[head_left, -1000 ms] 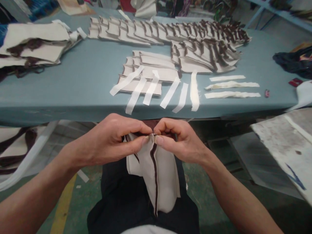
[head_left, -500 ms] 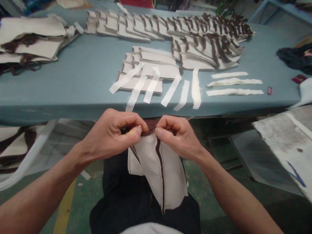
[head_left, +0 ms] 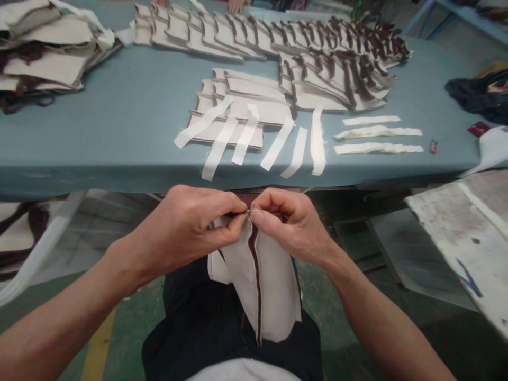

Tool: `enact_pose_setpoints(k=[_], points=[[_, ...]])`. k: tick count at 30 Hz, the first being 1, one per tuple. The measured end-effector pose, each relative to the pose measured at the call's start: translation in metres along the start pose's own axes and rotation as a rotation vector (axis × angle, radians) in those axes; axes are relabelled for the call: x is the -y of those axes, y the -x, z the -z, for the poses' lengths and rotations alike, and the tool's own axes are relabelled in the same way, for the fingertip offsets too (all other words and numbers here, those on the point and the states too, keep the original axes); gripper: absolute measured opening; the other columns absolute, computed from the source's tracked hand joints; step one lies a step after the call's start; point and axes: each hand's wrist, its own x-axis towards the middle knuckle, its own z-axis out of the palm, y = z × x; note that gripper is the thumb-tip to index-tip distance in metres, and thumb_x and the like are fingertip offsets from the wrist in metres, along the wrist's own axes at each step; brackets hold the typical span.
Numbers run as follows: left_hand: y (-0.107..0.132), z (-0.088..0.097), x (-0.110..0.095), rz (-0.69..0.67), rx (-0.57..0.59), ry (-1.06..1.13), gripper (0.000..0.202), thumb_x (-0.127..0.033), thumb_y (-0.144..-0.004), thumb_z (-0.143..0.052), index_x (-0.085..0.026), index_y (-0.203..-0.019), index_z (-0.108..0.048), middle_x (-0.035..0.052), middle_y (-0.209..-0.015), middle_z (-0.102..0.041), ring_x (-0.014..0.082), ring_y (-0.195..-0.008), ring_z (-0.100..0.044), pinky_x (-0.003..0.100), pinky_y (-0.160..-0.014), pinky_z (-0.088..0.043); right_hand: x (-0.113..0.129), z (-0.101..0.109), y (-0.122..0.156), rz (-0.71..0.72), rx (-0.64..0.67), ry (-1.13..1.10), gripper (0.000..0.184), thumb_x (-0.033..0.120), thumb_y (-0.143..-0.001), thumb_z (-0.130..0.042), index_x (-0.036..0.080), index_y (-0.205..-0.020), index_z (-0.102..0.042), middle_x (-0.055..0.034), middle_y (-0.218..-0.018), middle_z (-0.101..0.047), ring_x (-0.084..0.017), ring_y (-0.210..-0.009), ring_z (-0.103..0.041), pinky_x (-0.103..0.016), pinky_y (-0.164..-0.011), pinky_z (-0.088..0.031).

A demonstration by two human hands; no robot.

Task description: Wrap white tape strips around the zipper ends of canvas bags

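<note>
A cream fabric piece with a dark brown strip down its middle (head_left: pixel 275 291) hangs from my fingers over my lap. My left hand (head_left: pixel 202 222) pinches its top edge between thumb and forefinger. Right beside it, my right hand (head_left: pixel 286 219) pinches the same edge at the top of the brown strip. The fingertips of both hands nearly meet there. A smaller cream flap of the fabric shows on the left, under my left hand. Whatever lies between the fingertips is too small to make out.
Several white strips (head_left: pixel 220 148) lie along the front of the blue-green table (head_left: pixel 119 127), some across a small stack of cream pieces (head_left: pixel 254 111). Long overlapping rows of brown-edged pieces (head_left: pixel 222 37) stretch behind. A loose pile (head_left: pixel 55 53) sits left; a worn white board (head_left: pixel 468 227) juts in right.
My left hand has slid right along the top edge, up to the right fingertips. The right hand stays at the brown strip. Another person's hand now shows at the table's far edge.
</note>
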Motion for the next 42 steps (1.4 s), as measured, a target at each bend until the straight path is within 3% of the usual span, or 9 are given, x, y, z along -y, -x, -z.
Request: enact_pose_setpoints(k=[5, 14, 22, 26, 31, 38, 42], points=[[0.000, 0.003, -0.001, 0.039, -0.024, 0.007, 0.021, -0.021, -0.090, -0.057, -0.020, -0.081, -0.075, -0.0007, -0.064, -0.072, 0.0127, -0.055, -0.063, 0.025, -0.058, -0.042, 0.002, -0.001, 0.000, 0.017, 0.021, -0.005, 0.016, 0.025, -0.088, -0.066, 0.017, -0.075, -0.061, 0.0069, -0.063, -0.049, -0.006, -0.052, -0.033, -0.022, -0.049, -0.030], [-0.003, -0.003, 0.002, 0.469, 0.054, 0.701, 0.011, -0.021, -0.078, -0.063, -0.016, -0.070, -0.069, -0.0045, -0.058, -0.059, 0.0077, -0.051, -0.048, 0.016, -0.046, -0.038, 0.009, -0.012, -0.004, -0.101, -0.003, -0.019, 0.025, 0.029, -0.083, -0.064, 0.020, -0.063, -0.053, 0.0068, -0.057, -0.045, -0.007, -0.051, -0.035, -0.022, -0.047, -0.026], [0.007, -0.003, 0.000, 0.523, 0.121, 0.824, 0.014, -0.027, -0.082, -0.071, -0.015, -0.075, -0.068, -0.0034, -0.063, -0.058, 0.0076, -0.055, -0.048, 0.015, -0.048, -0.038, 0.013, -0.014, 0.004, -0.085, -0.064, 0.255, 0.022, 0.026, -0.080, -0.067, 0.018, -0.062, -0.055, 0.0062, -0.059, -0.052, -0.007, -0.055, -0.042, -0.022, -0.053, -0.029], [0.011, 0.000, 0.003, 0.526, 0.212, 0.893, 0.020, -0.030, -0.083, -0.077, -0.015, -0.075, -0.065, -0.0055, -0.063, -0.053, 0.0065, -0.055, -0.042, 0.014, -0.048, -0.035, 0.014, -0.010, 0.006, -0.066, 0.033, 0.191, 0.019, 0.023, -0.083, -0.068, 0.018, -0.068, -0.060, 0.0069, -0.061, -0.053, -0.006, -0.056, -0.043, -0.020, -0.054, -0.032], [0.013, 0.001, 0.007, 0.487, 0.247, 0.835, 0.019, -0.031, -0.088, -0.073, -0.016, -0.079, -0.068, -0.0044, -0.066, -0.056, 0.0074, -0.058, -0.045, 0.015, -0.051, -0.036, 0.017, 0.000, 0.009, 0.017, 0.136, 0.207, 0.007, 0.019, -0.090, -0.068, 0.016, -0.084, -0.069, 0.0043, -0.074, -0.065, -0.006, -0.062, -0.053, -0.018, -0.059, -0.040], [0.011, 0.008, -0.004, 0.372, 0.204, 0.523, 0.018, -0.025, -0.092, -0.061, -0.017, -0.080, -0.071, -0.0038, -0.070, -0.065, 0.0090, -0.061, -0.054, 0.018, -0.055, -0.040, 0.021, 0.000, 0.013, 0.206, 0.030, 0.436, 0.007, 0.009, -0.086, -0.064, 0.015, -0.085, -0.068, 0.0017, -0.077, -0.069, -0.008, -0.065, -0.059, -0.020, -0.062, -0.043], [0.005, 0.009, -0.018, 0.284, 0.102, 0.297, 0.017, -0.021, -0.088, -0.058, -0.017, -0.075, -0.068, -0.0033, -0.069, -0.065, 0.0101, -0.063, -0.056, 0.020, -0.057, -0.040, 0.021, -0.002, 0.013, 0.265, -0.031, 0.538, 0.009, 0.009, -0.086, -0.062, 0.016, -0.085, -0.067, 0.0012, -0.076, -0.069, -0.009, -0.063, -0.060, -0.021, -0.059, -0.044]])
